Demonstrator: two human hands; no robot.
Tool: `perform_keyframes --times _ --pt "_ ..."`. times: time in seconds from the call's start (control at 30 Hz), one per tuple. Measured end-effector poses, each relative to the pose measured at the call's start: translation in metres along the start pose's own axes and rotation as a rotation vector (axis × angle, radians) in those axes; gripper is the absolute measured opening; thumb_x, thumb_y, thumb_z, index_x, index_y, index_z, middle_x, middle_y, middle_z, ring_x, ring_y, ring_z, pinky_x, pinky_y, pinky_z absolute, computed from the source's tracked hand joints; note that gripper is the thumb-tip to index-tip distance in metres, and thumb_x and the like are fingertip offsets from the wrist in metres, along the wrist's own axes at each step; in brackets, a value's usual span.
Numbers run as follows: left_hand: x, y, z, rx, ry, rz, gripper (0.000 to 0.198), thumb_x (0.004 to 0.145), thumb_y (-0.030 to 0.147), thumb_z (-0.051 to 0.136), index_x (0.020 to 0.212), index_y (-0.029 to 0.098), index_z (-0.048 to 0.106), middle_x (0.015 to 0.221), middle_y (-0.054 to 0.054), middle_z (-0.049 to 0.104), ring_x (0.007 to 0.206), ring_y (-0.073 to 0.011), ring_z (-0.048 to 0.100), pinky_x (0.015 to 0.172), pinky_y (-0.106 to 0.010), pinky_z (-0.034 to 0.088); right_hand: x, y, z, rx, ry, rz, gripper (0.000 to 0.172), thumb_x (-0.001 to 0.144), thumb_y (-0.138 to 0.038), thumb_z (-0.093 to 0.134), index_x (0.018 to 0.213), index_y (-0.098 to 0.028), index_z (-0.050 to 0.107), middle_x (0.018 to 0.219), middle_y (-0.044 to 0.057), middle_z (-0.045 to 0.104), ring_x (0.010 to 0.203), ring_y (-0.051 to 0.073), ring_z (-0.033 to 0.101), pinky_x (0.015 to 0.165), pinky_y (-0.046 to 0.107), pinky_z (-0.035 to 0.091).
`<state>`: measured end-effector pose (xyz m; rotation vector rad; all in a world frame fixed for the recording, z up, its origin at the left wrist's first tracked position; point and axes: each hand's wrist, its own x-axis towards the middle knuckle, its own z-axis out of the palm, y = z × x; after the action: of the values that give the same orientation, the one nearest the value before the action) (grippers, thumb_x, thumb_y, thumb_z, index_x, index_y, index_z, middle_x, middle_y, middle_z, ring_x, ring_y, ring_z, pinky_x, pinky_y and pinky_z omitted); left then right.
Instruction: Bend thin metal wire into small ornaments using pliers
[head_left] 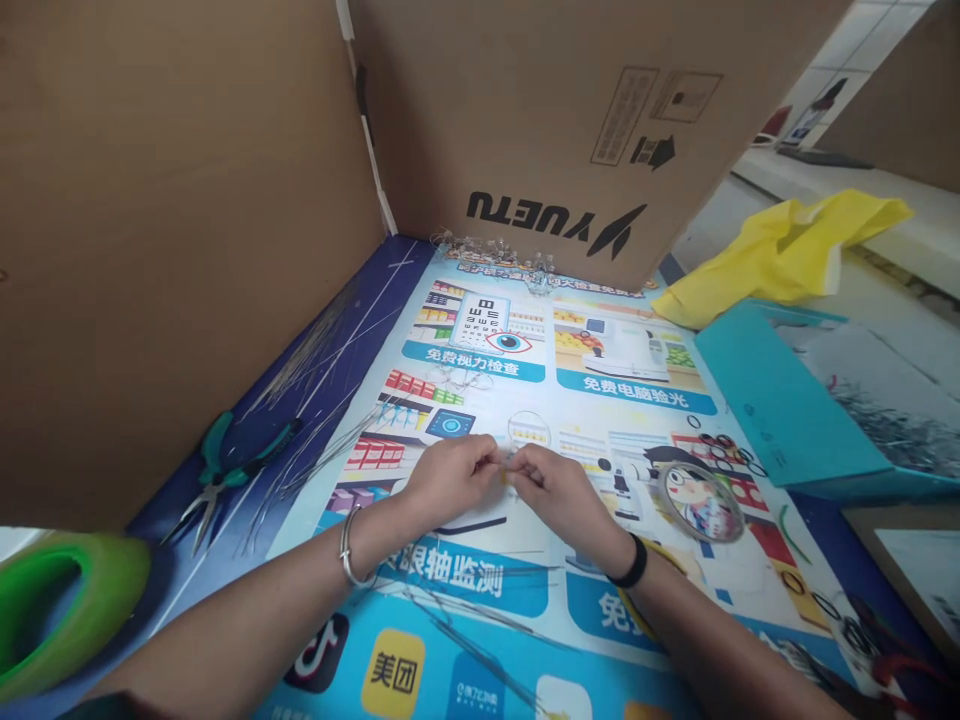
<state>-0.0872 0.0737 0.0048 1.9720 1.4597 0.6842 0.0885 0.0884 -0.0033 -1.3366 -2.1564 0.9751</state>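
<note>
Your left hand (448,482) and right hand (561,492) clamp fingers (484,455) on a small piece (505,476); poster (551,530) reads "美团", cardboard (540,120) "YUETU" inverted.

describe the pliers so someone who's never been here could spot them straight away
Start at the cardboard wall on the left and drop to the blue surface along its foot. The pliers lie there, between the green tape and some thin wires. Teal handles spread in a V set them apart from both.

Hands (450,485) close together above printed poster (517,548)
</note>
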Motion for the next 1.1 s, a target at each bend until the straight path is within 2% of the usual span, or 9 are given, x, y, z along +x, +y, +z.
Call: perform_keyframes --times 0.2,0.3,0.5,0.67,0.83,0.97,1.1 --pt "0.0 0.007 -0.003 0.06 0.026 -0.037 0.011 0.078 0.03 0.057 0.075 0.02 0.061 0.069 0.0 0.063 0.058 -0.0129 0.051 0.051 -0.023 0.03 0.0 0.002 -0.001 0.051 -0.01 -0.004 0.007 0.08 -0.023 0.05 0.079 -0.022 0.057 0.065 -0.002 0.059 0.061 0.014 0.055 0.056 0.024 0.039" --pt "0.0 0.006 -0.003 0.043 0.059 -0.019 0.012 0.08 0.027 0.054 0.072 0.019 0.059 0.069 0.001 0.061 0.059 -0.0124 0.05 0.053 -0.023 0.032 0.0 0.002 -0.001 0.063 -0.007 -0.009 0.006 0.08 -0.023 0.05 0.077 -0.022 0.055 0.064 -0.002 0.059 0.06 0.014 0.055 0.055 0.024 0.038" --pt "0.003 -0.004 -0.003 -0.313 0.227 -0.125 0.019 0.081 0.03 0.052 0.068 0.018 0.055 0.059 0.004 0.05 0.057 -0.0104 0.045 0.054 -0.022 0.034 0.0 -0.003 -0.009 -0.002 -0.084 -0.041 0.01 0.081 -0.02 0.049 0.073 -0.021 0.055 0.062 -0.003 0.058 0.057 0.012 0.053 0.055 0.024 0.036" --pt "0.004 -0.004 -0.008 -0.583 0.328 -0.203 0.023 0.081 0.037 0.055 0.068 0.018 0.054 0.053 0.006 0.041 0.048 -0.0076 0.036 0.047 -0.02 0.03 -0.005 -0.012 -0.021 -0.234 -0.172 -0.155 0.012 0.082 -0.017 0.049 0.072 -0.02 0.056 0.071 0.0 0.062 0.064 0.014 0.055 0.057 0.024 0.034" --pt "0.005 -0.004 -0.011 -0.907 0.421 -0.244 0.025 0.079 0.039 0.059 0.069 0.019 0.049 0.045 0.009 0.032 0.038 -0.0046 0.025 0.037 -0.017 0.019 -0.02 -0.025 -0.032 -0.588 -0.347 -0.359 0.011 0.083 -0.021 0.054 0.073 -0.018 0.057 0.076 0.005 0.064 0.068 0.017 0.057 0.055 0.026 0.031" --pt "0.009 -0.006 -0.014 -1.039 0.48 -0.221 0.026 0.076 0.038 0.063 0.068 0.018 0.047 0.045 0.01 0.031 0.036 -0.0032 0.025 0.035 -0.016 0.017 -0.03 -0.032 -0.045 -0.728 -0.419 -0.358 0.009 0.083 -0.023 0.056 0.077 -0.017 0.057 0.081 0.005 0.064 0.072 0.017 0.059 0.058 0.024 0.034" --pt "0.01 -0.008 -0.016 -1.065 0.478 -0.206 0.025 0.077 0.035 0.063 0.069 0.018 0.047 0.046 0.01 0.031 0.035 -0.003 0.025 0.035 -0.016 0.018 -0.044 -0.026 -0.069 -0.856 -0.364 -0.296 0.01 0.086 -0.022 0.051 0.081 -0.017 0.057 0.082 0.005 0.064 0.074 0.017 0.059 0.059 0.025 0.036"
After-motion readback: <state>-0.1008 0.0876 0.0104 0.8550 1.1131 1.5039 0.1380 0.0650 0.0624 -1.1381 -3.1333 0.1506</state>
